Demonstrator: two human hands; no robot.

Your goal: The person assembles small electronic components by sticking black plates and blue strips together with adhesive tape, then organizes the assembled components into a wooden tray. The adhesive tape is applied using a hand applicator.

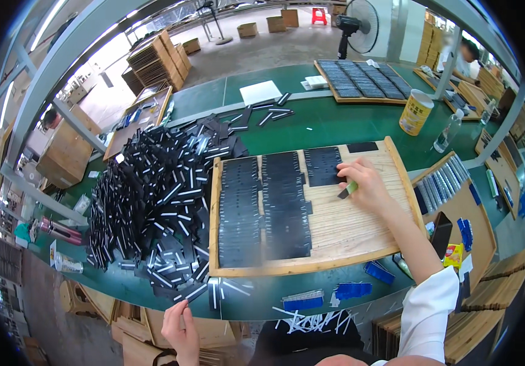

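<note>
My right hand (363, 183) is over a wood-framed tray (354, 235). Its fingers close around a small flat tool with a green handle and dark tip (348, 190). The fingertips touch the edge of a short column of thin black pieces (323, 166). Two longer columns of overlapping black pieces (284, 204) fill the tray's left side, and one loose black piece (362, 147) lies at its far edge. Low in the view, my left hand (180, 332) has its fingers drawn together beside the table's front edge, near black pieces with white strips; what it pinches, if anything, is too small to tell.
A large heap of black pieces with white strips (152, 195) covers the table left of the tray. Beyond stand a filled tray (363, 79), a yellow can (417, 113) and a clear bottle (448, 131). White strips (317, 321) lie on my lap. Metal posts frame the bench.
</note>
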